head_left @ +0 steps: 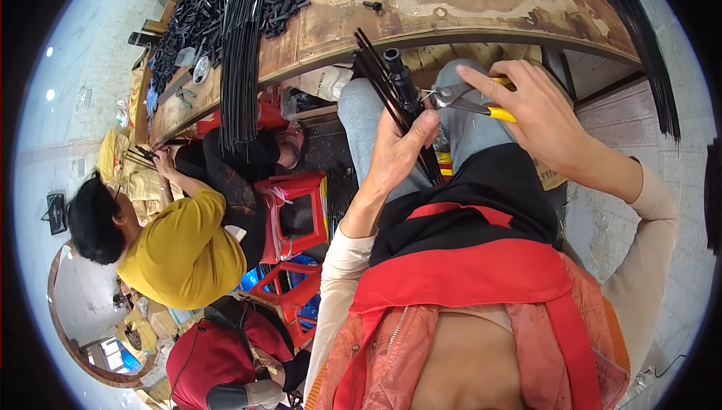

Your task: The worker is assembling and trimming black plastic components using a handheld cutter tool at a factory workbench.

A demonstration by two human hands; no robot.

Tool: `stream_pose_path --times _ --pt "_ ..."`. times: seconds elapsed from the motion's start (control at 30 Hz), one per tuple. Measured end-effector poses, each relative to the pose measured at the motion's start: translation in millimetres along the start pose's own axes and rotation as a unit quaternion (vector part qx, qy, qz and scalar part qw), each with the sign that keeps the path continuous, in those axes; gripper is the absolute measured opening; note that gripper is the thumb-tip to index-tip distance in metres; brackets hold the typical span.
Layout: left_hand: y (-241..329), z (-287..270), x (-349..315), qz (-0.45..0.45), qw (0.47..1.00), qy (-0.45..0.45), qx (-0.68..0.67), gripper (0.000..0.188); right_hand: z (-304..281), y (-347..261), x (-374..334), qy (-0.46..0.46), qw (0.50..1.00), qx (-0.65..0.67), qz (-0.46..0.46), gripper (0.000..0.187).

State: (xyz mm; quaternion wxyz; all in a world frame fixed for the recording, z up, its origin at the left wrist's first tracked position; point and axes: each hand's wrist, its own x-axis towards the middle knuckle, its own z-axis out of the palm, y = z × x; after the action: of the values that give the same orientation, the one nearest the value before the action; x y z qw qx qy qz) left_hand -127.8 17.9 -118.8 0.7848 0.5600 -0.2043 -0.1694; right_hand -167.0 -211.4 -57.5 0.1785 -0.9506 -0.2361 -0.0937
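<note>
My left hand point(406, 139) is wrapped round several thin black rods point(374, 72) and a stepped black tubular fitting point(402, 79), holding them upright above my lap. In my right hand point(549, 109) is a pair of pliers point(453, 95) with yellow-and-black handles. The silver jaws point left and reach the side of the fitting, just above my left thumb. Their handles are spread apart, and my right index finger stretches along the top. A thin, light strand shows at the jaw tips; I cannot tell what it is.
A worn wooden table point(481, 15) stands in front, bearing a heap of black tube pieces point(203, 19). Bundles of black rods point(241, 72) overhang its edge. Left are a person in yellow point(180, 248), a person in dark red point(214, 365) and red stools point(289, 248).
</note>
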Motion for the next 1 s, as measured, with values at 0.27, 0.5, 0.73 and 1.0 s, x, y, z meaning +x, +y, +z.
stream_pose_path --times 0.27,0.5,0.73,1.0 --pt "-2.9 -5.7 5.3 -0.020 1.000 0.021 -0.009 0.024 10.0 4.8 11.5 0.060 0.996 -0.050 -0.030 0.071" --pt "-2.4 -4.2 2.9 -0.014 0.999 0.025 -0.021 0.021 11.1 3.8 16.3 0.073 0.994 -0.070 -0.046 0.067" --pt "-7.1 -5.3 2.3 -0.012 1.000 0.009 -0.010 0.021 -12.2 15.0 13.1 0.047 0.981 -0.158 -0.106 0.067" --pt "-2.7 4.3 -1.2 -0.058 0.996 -0.017 -0.064 0.023 -40.3 0.2 12.0 -0.385 0.709 0.509 0.300 0.064"
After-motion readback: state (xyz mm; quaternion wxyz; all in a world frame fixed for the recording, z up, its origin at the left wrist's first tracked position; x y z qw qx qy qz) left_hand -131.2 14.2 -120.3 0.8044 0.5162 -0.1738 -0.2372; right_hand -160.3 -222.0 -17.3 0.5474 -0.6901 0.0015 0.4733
